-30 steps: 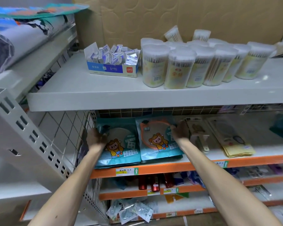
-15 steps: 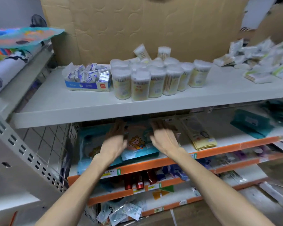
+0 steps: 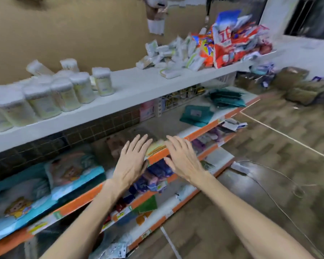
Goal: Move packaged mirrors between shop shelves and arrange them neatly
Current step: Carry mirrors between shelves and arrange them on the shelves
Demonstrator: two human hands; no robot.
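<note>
Two stacks share the orange-edged shelf point(image 3: 82, 200): teal mirror packs point(image 3: 69, 172) toward its left end, yellow mirror packs point(image 3: 155, 148) near its middle. The yellow ones lie just past your fingertips, between your left hand point(image 3: 133, 159) and right hand point(image 3: 183, 159), neither hand nearer. Their long axis seems to run back into the shelf, though blur hides much. Each grip is wide open, fingers spread flat, holding nothing. Half a second ago both hands lay on the teal packs; they have since moved right.
</note>
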